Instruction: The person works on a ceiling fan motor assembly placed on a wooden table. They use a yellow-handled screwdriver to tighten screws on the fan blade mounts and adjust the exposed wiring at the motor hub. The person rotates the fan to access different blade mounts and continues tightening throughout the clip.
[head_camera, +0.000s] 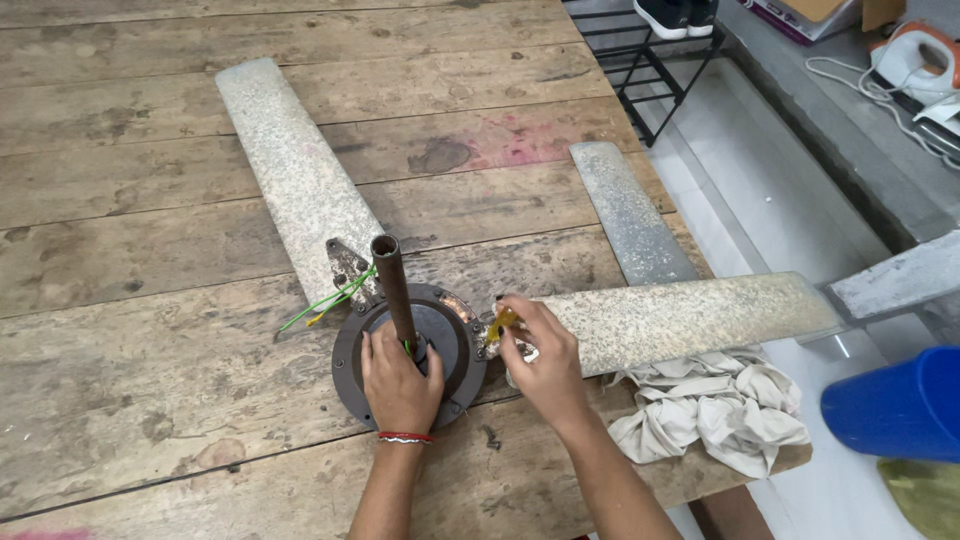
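Small yellow object (502, 322) mostly hidden by right hand (540, 362); blue bin (895, 405) cut by right edge.

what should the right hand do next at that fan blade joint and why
Probably keep turning the small yellow-handled tool at the blade's mount. The right hand holds it where the speckled fan blade meets the motor housing, while the left hand braces the hub at the downrod.

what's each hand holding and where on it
The left hand grips the fan motor housing around the base of its rod. The right hand pinches a small yellow tool at the blade bracket.
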